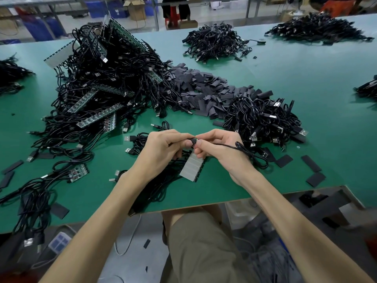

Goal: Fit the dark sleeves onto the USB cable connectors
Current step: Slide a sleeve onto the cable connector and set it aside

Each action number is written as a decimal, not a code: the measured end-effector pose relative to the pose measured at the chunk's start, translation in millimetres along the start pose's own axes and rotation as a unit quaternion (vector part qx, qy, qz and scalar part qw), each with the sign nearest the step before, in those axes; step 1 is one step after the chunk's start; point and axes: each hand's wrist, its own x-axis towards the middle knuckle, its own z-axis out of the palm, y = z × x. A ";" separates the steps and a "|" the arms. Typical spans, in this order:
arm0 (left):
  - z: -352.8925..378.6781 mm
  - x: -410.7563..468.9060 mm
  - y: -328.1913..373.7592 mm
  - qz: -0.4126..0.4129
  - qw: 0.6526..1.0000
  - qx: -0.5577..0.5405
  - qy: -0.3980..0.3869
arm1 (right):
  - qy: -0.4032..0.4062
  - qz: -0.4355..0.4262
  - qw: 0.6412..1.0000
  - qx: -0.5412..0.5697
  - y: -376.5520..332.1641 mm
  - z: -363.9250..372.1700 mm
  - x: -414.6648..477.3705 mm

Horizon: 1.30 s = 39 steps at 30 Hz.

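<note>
left hand [163, 146] pinches a sleeve [192, 141] | right hand [218, 149] pinches the cable [240, 147] end | fitting seems under way | sleeve pile [204, 86] and cable heap [106, 78] on tabletop [285, 78]: most left

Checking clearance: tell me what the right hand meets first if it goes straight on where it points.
The right hand, pinching the cable, points left: first it meets the sleeve pinched by the left hand; they look in contact.
</note>
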 end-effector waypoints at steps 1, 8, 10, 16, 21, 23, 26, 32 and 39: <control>0.0 -0.2 0.4 0.000 1.000 0.002 -0.002 | 0.002 -0.004 1.000 -0.010 0.8 0.3 0.1; 1.6 -2.5 2.4 -0.006 1.000 -0.013 -0.012 | 0.023 -0.025 0.999 -0.034 3.4 1.5 0.1; 1.7 -2.5 2.2 -0.013 1.000 -0.021 -0.012 | 0.015 -0.024 0.999 -0.024 4.0 1.1 0.3; 4.3 -3.4 2.2 -0.006 1.000 -0.019 -0.020 | -0.018 -0.012 0.999 0.024 4.5 -2.8 1.1; 5.1 -2.4 0.3 0.009 0.999 -0.020 -0.025 | -0.015 -0.009 0.999 0.038 4.3 -1.5 1.7; 3.9 -1.8 0.1 0.005 0.999 -0.028 -0.028 | -0.022 -0.012 0.999 0.043 3.7 -2.2 2.1; 2.7 -1.7 -1.3 -0.012 0.999 -0.043 -0.031 | -0.030 -0.016 0.998 0.043 3.4 -3.1 2.3; 2.9 -1.4 -0.4 -0.013 0.998 -0.049 -0.035 | -0.038 -0.007 0.998 0.043 4.4 -2.1 1.7; 0.0 -1.7 -5.3 -0.088 0.986 -0.143 -0.012 | -0.019 -0.011 0.998 0.055 2.6 -1.9 2.1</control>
